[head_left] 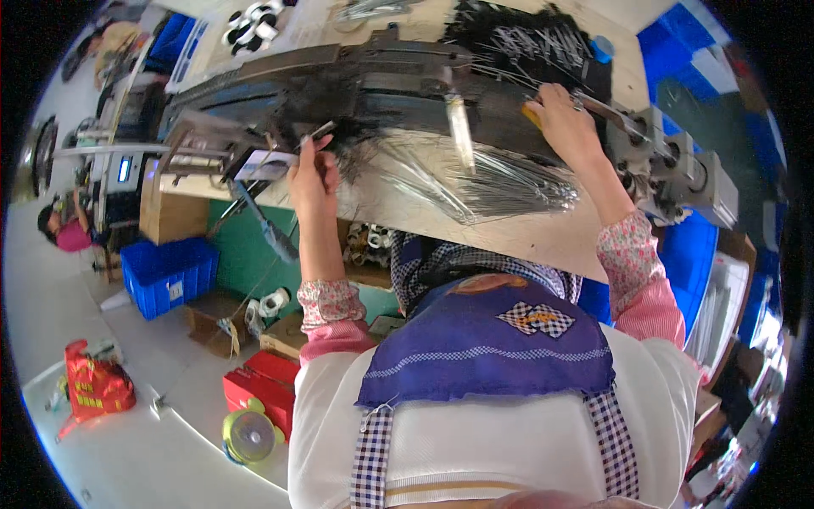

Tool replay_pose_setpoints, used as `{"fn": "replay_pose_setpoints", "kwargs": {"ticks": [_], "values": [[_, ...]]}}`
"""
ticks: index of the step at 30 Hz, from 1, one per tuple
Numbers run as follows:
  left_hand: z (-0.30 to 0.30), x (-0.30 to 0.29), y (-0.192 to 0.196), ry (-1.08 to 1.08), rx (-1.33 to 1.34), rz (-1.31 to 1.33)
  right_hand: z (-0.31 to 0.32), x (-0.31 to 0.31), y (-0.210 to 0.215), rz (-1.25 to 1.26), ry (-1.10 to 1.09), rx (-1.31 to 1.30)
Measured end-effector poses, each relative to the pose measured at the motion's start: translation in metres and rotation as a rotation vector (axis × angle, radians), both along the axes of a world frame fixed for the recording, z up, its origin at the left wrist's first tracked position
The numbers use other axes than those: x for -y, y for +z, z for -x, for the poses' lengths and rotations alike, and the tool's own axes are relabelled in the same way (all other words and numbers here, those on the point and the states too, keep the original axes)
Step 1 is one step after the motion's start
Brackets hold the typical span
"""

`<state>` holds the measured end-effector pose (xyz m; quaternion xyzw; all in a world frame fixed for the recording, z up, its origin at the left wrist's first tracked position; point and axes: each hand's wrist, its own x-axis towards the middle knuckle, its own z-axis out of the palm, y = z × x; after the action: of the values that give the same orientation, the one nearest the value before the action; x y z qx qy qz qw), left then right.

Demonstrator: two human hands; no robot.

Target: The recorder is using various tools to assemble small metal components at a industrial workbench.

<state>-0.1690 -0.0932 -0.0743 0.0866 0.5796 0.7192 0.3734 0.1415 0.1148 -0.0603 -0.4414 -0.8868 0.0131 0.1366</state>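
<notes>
My left hand [314, 180] is closed in a pinch at the front edge of a long dark metal machine [390, 97]. A short, dark and grey rod-like piece [323, 130] sticks out at its fingertips. My right hand [566, 127] is curled at the machine's right end, against a yellow piece [532, 115] that shows beside the thumb; its full shape is hidden. Beyond that hand, thin metal rods lie in a pile [543, 47] on black material. Between my hands, more thin rods [517, 188] lie loosely bundled on the pale worktable [543, 240].
A metal fixture [670, 161] with cylinders stands at the table's right end. A pale upright handle [459, 131] rises mid-machine. Left of me are a blue crate [170, 273], a red box [261, 390], a small green fan [251, 435] and a red bag [97, 386]. Another person [72, 225] sits farther off.
</notes>
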Motion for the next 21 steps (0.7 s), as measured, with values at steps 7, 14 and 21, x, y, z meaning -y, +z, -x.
{"fn": "replay_pose_setpoints", "kwargs": {"ticks": [7, 14, 21], "values": [[-0.098, -0.025, 0.034, 0.109, -0.276, -0.301, -0.055, 0.054, 0.067, 0.159, 0.245, -0.302], [-0.181, -0.121, 0.074, -0.987, 0.307, -0.246, -0.072, 0.063, 0.121, 0.287, 0.034, -0.462], [-0.181, -0.121, 0.057, -0.471, 0.181, -0.192, -0.056, 0.017, 0.13, -0.02, 0.168, -0.487]]}}
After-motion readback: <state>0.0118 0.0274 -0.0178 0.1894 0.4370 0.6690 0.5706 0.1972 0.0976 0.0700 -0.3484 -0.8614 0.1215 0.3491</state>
